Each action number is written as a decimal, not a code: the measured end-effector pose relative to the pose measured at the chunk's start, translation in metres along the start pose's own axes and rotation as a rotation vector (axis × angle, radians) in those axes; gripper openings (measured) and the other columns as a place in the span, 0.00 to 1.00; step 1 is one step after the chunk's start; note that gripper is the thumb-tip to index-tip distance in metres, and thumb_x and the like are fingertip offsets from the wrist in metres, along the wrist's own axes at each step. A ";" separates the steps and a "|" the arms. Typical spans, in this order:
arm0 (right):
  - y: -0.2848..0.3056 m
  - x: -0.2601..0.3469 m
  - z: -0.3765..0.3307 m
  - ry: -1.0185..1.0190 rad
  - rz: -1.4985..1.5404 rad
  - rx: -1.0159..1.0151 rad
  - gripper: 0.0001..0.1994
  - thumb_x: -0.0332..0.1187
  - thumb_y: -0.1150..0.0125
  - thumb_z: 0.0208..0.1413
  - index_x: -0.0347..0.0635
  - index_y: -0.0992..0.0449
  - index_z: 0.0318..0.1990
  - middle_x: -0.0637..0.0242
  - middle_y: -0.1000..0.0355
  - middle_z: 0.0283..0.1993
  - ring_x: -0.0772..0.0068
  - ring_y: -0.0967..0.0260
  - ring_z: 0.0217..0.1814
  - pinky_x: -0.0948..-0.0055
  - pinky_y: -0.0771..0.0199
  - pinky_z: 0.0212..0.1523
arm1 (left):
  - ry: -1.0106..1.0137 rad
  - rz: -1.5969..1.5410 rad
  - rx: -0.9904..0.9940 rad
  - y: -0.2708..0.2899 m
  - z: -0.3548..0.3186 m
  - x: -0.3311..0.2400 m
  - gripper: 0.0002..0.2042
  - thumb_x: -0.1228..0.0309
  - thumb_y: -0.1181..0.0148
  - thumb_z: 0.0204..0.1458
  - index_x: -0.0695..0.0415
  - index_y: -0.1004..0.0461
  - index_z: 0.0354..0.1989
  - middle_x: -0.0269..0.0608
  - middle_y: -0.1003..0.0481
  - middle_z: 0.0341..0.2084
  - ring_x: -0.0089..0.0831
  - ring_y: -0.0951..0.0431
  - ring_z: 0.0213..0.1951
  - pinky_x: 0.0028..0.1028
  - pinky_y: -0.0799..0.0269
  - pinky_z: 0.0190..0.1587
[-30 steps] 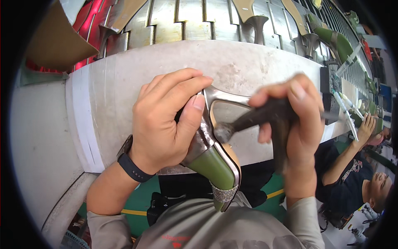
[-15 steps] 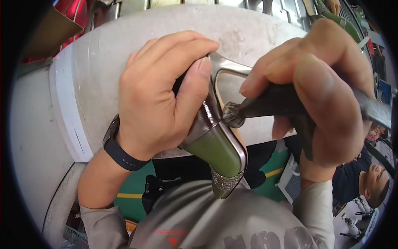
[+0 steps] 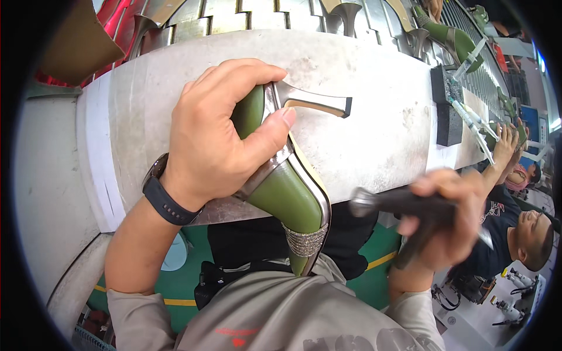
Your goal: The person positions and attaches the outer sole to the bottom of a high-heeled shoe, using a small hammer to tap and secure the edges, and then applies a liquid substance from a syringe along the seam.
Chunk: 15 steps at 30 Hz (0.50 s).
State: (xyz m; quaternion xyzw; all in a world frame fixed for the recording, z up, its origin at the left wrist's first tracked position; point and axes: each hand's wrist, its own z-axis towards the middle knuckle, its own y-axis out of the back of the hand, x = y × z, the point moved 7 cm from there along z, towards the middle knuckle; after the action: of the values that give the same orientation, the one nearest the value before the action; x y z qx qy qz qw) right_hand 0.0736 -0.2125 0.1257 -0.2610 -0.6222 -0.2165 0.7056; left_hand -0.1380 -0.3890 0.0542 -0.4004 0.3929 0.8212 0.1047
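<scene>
My left hand (image 3: 225,134) is wrapped round the heel end of a high-heeled shoe (image 3: 293,193). The shoe has green and shiny metallic parts and lies on its side, its pointed toe toward me against my shirt. A glittery band (image 3: 307,241) circles it near the toe. Its slim metallic heel (image 3: 319,104) sticks out to the right past my thumb. To the right of the shoe and apart from it, my right hand (image 3: 453,216) grips a dark hammer (image 3: 398,202). The round metal face points at the shoe; motion blurs hand and tool.
Under the shoe is a pale worktable (image 3: 374,134). Beyond it runs a slatted metal conveyor (image 3: 222,22) carrying more heeled shoes. Syringes (image 3: 468,120) rest by a black block (image 3: 448,126) at right. A co-worker (image 3: 509,234) is at the far right.
My right hand and the hammer have drawn away from the shoe's sole edge, toward the lower right. The shoe has shifted slightly left in my left hand, and its whole heel now shows.
</scene>
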 end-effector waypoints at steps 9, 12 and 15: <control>-0.018 -0.013 -0.049 -0.031 0.103 -0.006 0.16 0.44 0.45 0.74 0.38 0.32 0.50 0.38 0.22 0.45 0.64 0.23 0.28 0.70 0.16 0.31 | 0.019 -0.034 -0.016 0.001 0.002 -0.005 0.17 0.73 0.35 0.56 0.65 0.20 0.53 0.52 0.19 0.50 0.40 0.19 0.51 0.33 0.26 0.58; -0.024 -0.009 -0.017 -0.068 -0.074 0.065 0.15 0.42 0.47 0.72 0.35 0.31 0.48 0.37 0.21 0.44 0.67 0.26 0.24 0.70 0.19 0.27 | 0.088 -0.074 -0.021 0.006 -0.004 0.002 0.16 0.73 0.37 0.57 0.65 0.20 0.53 0.52 0.19 0.51 0.40 0.19 0.52 0.33 0.27 0.59; -0.012 0.022 0.002 0.129 -0.168 0.095 0.18 0.42 0.58 0.76 0.33 0.30 0.51 0.38 0.25 0.42 0.69 0.29 0.21 0.73 0.22 0.25 | 0.009 -0.050 -0.150 0.008 -0.006 0.001 0.15 0.68 0.32 0.54 0.63 0.17 0.48 0.49 0.17 0.42 0.43 0.17 0.41 0.35 0.22 0.48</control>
State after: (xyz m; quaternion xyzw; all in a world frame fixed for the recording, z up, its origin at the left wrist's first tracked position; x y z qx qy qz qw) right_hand 0.0673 -0.2200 0.1490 -0.1596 -0.6047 -0.2614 0.7352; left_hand -0.1391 -0.3984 0.0558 -0.4204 0.3206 0.8437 0.0929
